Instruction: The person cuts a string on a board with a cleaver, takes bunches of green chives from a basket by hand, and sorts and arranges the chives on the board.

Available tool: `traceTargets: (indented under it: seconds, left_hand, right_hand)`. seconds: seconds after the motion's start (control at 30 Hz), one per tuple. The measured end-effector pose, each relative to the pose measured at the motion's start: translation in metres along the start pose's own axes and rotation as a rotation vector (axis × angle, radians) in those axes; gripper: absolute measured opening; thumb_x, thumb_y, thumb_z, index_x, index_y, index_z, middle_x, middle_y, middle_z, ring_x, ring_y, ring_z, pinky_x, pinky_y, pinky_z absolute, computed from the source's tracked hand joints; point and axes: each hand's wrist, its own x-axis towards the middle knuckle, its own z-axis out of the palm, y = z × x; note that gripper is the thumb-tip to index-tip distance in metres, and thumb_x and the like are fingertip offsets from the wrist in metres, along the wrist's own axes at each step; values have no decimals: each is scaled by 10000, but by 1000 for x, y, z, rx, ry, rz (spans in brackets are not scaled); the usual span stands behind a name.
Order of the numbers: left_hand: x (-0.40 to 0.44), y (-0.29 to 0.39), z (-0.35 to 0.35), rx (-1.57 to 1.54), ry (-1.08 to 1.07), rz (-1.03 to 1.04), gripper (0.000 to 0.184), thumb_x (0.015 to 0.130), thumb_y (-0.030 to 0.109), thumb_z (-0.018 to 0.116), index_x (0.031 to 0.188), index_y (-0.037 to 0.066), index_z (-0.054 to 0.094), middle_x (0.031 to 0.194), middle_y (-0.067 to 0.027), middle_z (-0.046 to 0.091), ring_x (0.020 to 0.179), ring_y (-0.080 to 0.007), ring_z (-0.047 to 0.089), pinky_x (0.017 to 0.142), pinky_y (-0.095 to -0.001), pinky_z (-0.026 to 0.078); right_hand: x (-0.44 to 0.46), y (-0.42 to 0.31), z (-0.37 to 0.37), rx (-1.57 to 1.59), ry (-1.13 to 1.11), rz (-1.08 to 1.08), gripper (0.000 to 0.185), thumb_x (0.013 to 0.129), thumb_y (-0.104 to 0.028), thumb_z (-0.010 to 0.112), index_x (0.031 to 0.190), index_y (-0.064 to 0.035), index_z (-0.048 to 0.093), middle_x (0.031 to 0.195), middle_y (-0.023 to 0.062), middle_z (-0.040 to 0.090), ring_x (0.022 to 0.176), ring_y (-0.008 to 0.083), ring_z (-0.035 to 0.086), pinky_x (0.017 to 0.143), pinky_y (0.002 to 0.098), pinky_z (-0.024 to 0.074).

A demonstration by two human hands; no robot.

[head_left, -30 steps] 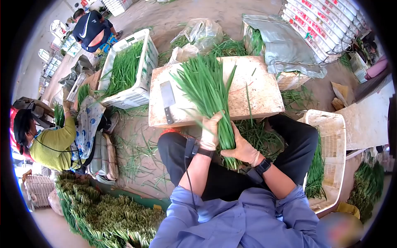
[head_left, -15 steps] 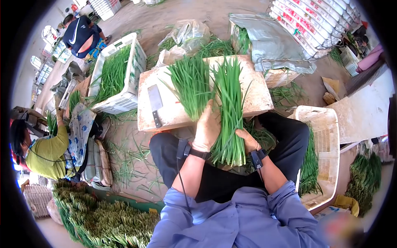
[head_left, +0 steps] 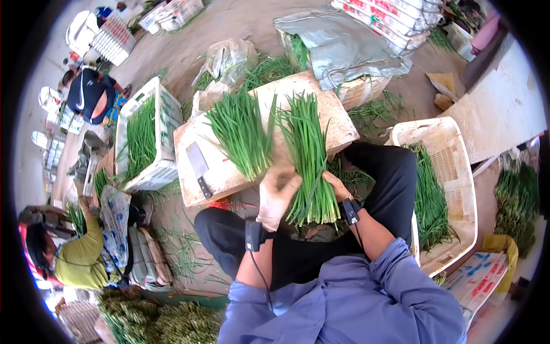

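One bunch of long green stalks (head_left: 242, 135) lies on the pale board (head_left: 338, 123), its cut ends towards me. A second green bunch (head_left: 310, 166) is held upright over my lap, its leafy tips over the board. My right hand (head_left: 337, 187) grips this bunch from its right side, the fingers partly hidden behind the stalks. My left hand (head_left: 279, 192), gloved, is at the left side of the same bunch, fingers curved with a gap between thumb and palm. A cleaver (head_left: 198, 166) with a black handle lies on the board's left part.
A white crate (head_left: 166, 135) of greens stands left of the board, another crate (head_left: 458, 172) at my right. A grey sheet (head_left: 344, 46) covers a crate behind. A person in a yellow-green top (head_left: 80, 258) sits at left; another person (head_left: 91, 94) is farther back.
The single bunch from a second ago is now two: one lies on the board, the other stays in my right hand. My left hand has moved off the laid bunch, and the view has turned.
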Motion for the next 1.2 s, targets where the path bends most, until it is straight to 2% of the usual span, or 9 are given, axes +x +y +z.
traceTargets:
  seconds: [0.13,0.23,0.5,0.67,0.77,0.9,1.03,1.13,1.2]
  left_hand:
    - [-16,20,19,601,-136,299,383,750,192,957,1024,73,717,916,-76,655,840,-255,673,746,-375,562]
    - [-18,4,27,668,-83,404,233,840,47,875,1022,40,730,854,-46,669,780,-155,635,733,-289,526]
    - [-18,14,22,-195,-42,16,25,1031,12,698,1052,26,702,1022,-97,784,1002,-142,715,976,-298,549]
    - [-18,9,15,-842,4,-10,101,1060,202,691,1079,104,678,949,-78,756,902,-231,709,937,-377,554]
    - [-14,-3,-18,-1027,91,-24,136,1047,233,708,1021,111,653,822,-2,643,741,-160,589,789,-342,502]
    - [-26,0,-48,149,-147,-270,49,969,106,719,935,73,706,727,-1,653,615,-122,569,585,-290,471]
    - [-41,-19,-34,1051,-382,-63,217,880,89,800,1069,-4,750,856,-108,742,755,-196,711,718,-311,570]
    - [-34,-27,-23,745,-24,79,203,907,122,779,1086,27,765,963,-102,777,844,-232,730,794,-348,576]
    - [-32,-17,-13,153,-82,-121,166,996,144,758,1099,14,772,948,-32,759,846,-124,692,749,-281,553]
  right_hand:
    - [4,-1,9,-48,-21,-79,744,1016,-474,701,1544,12,503,1442,172,653,1283,291,659,1126,434,523]
    - [8,4,9,-34,-63,-147,753,1019,-504,688,1529,23,517,1442,178,651,1283,286,659,1128,428,519]
    - [7,-4,10,89,-44,-231,787,944,-552,765,1448,29,599,1275,193,730,1107,274,746,982,418,620]
    - [-1,-19,5,347,-141,-157,862,923,-535,785,1516,28,515,1210,177,718,1054,355,741,893,490,645]
    - [-3,-30,26,440,-70,-321,858,926,-490,805,1522,45,500,1222,190,709,1084,330,721,954,490,633]
    - [-5,-47,25,413,-230,-326,806,942,-442,800,1512,47,506,1309,170,663,1127,314,689,998,467,621]
    - [-4,-56,31,251,-114,-419,786,932,-468,802,1477,36,544,1244,178,686,1048,294,712,988,433,620]
    - [-6,-57,21,198,-91,-327,754,929,-470,804,1460,9,565,1191,172,719,1074,318,728,953,470,636]
    - [-8,-53,16,147,-14,-301,735,927,-486,802,1441,-7,587,1193,166,725,1075,328,734,942,482,642]
